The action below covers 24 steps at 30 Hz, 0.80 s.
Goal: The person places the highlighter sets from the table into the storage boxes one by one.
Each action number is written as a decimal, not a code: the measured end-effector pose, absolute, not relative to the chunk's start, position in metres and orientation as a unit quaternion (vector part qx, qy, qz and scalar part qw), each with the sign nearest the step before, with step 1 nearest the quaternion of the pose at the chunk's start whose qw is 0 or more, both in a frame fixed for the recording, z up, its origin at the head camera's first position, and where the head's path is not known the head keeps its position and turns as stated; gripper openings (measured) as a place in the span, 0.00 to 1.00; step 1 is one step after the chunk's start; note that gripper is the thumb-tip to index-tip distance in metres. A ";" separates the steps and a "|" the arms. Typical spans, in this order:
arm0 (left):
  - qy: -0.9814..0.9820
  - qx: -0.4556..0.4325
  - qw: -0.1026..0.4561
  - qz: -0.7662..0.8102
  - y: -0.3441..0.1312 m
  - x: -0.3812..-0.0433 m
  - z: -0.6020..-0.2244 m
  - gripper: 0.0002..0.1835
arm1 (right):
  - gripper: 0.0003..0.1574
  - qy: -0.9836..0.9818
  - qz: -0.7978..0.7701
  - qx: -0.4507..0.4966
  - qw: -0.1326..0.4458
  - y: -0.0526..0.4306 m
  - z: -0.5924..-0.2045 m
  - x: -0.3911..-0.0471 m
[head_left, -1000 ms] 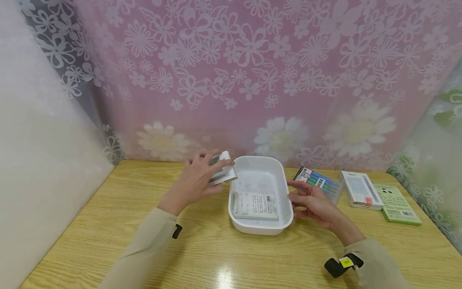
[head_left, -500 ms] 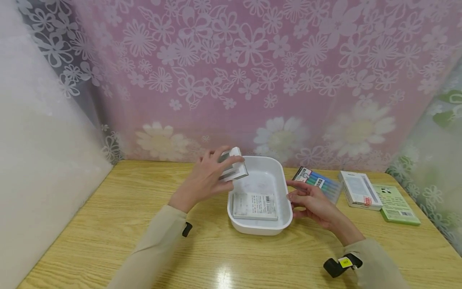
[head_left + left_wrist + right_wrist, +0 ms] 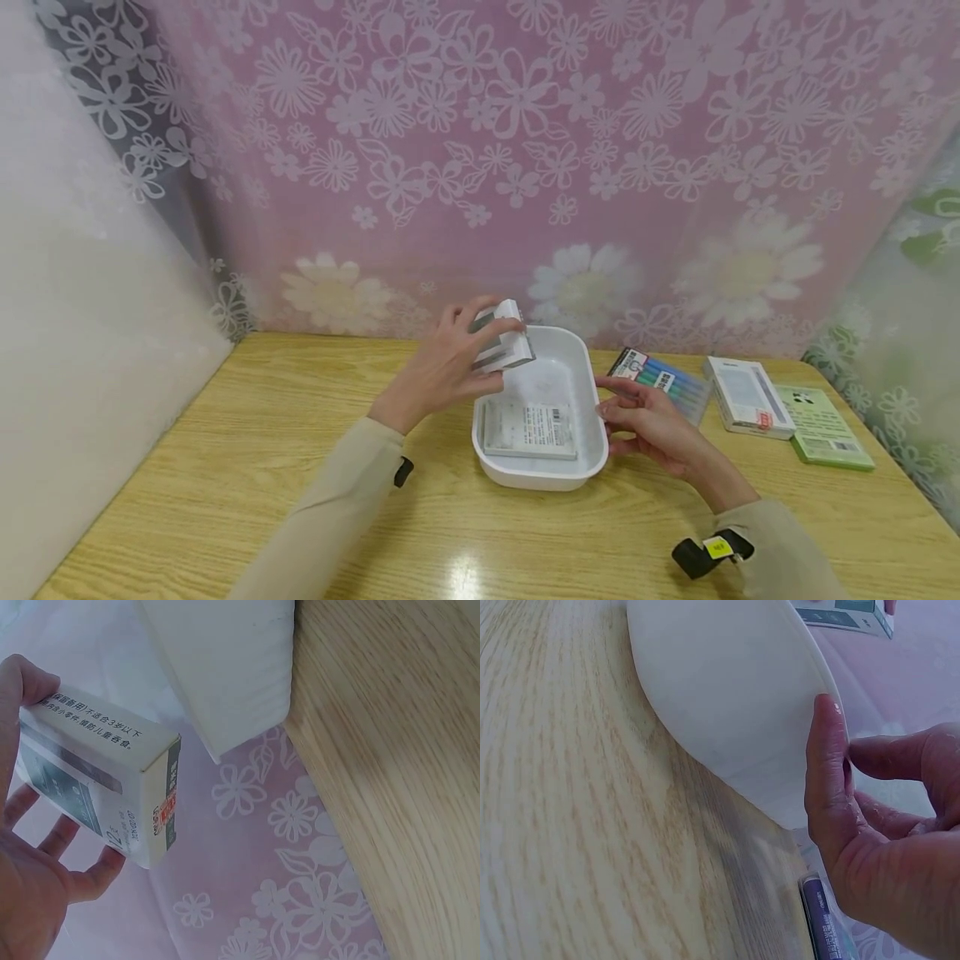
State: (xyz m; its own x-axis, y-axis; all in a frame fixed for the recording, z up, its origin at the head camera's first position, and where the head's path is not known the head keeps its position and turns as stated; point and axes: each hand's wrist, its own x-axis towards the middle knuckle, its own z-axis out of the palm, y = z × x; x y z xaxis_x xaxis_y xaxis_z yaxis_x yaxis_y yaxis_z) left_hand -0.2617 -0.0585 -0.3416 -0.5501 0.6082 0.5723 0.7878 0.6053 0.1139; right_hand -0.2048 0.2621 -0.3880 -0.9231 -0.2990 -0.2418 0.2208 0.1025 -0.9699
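In the head view my left hand [image 3: 450, 358] holds a small white box [image 3: 508, 354] by its sides, tilted over the left rim of a white plastic tub [image 3: 540, 479]. Dark printed text and a red stamp show on that box [image 3: 94, 742] in the left wrist view, with fingers on opposite sides of it. My right hand [image 3: 652, 425] is at the tub's right wall, and in the right wrist view its fingertips grip the rim from both sides. A flat white printed pack [image 3: 528, 429] lies inside the tub at the near end.
Right of the tub lie a clear pack of blue and green pens [image 3: 675, 387], a white windowed box [image 3: 750, 398] and a green packet [image 3: 828, 429] partly under it. A floral curtain [image 3: 450, 167] hangs behind the wooden table [image 3: 300, 400].
My left hand has moved rightward with the small white box, from beside the tub to over its left rim. The right hand and the tub have stayed in place.
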 end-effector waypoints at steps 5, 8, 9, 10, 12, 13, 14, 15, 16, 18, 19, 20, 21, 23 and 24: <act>-0.858 -0.413 0.235 -0.194 -0.052 -0.262 -0.344 0.30 | 0.44 0.717 -0.669 -0.027 0.195 0.262 -0.389 -0.205; -0.854 -0.421 0.226 -0.205 -0.048 -0.263 -0.346 0.30 | 0.44 0.717 -0.668 -0.026 0.195 0.261 -0.390 -0.205; -0.854 -0.423 0.224 -0.207 -0.047 -0.263 -0.347 0.30 | 0.44 0.717 -0.668 -0.025 0.196 0.261 -0.390 -0.205; -0.854 -0.423 0.224 -0.205 -0.046 -0.264 -0.347 0.30 | 0.44 0.718 -0.668 -0.025 0.196 0.261 -0.390 -0.205; -0.853 -0.425 0.224 -0.203 -0.043 -0.264 -0.348 0.30 | 0.44 0.719 -0.667 -0.023 0.197 0.261 -0.390 -0.205; -0.853 -0.425 0.226 -0.200 -0.042 -0.265 -0.348 0.30 | 0.44 0.719 -0.666 -0.022 0.198 0.261 -0.390 -0.205; -0.853 -0.425 0.229 -0.197 -0.041 -0.265 -0.348 0.30 | 0.44 0.721 -0.664 -0.024 0.198 0.262 -0.390 -0.205; -0.853 -0.425 0.231 -0.195 -0.040 -0.265 -0.347 0.30 | 0.44 0.722 -0.662 -0.026 0.197 0.262 -0.390 -0.205; -0.852 -0.426 0.233 -0.196 -0.039 -0.265 -0.347 0.30 | 0.44 0.723 -0.662 -0.026 0.195 0.262 -0.389 -0.205; -0.849 -0.431 0.233 -0.197 -0.036 -0.266 -0.346 0.30 | 0.44 0.725 -0.661 -0.026 0.191 0.263 -0.389 -0.205; -0.848 -0.434 0.232 -0.198 -0.035 -0.266 -0.345 0.31 | 0.44 0.725 -0.661 -0.026 0.190 0.263 -0.389 -0.205; -0.846 -0.437 0.231 -0.198 -0.034 -0.266 -0.345 0.31 | 0.44 0.725 -0.661 -0.027 0.190 0.263 -0.389 -0.206; -0.845 -0.441 0.229 -0.198 -0.033 -0.266 -0.345 0.31 | 0.44 0.724 -0.663 -0.025 0.189 0.263 -0.389 -0.206; -0.843 -0.448 0.225 -0.196 -0.030 -0.267 -0.345 0.31 | 0.44 0.722 -0.664 -0.024 0.192 0.263 -0.389 -0.206; -0.842 -0.451 0.223 -0.195 -0.029 -0.267 -0.346 0.31 | 0.44 0.721 -0.665 -0.024 0.193 0.262 -0.389 -0.206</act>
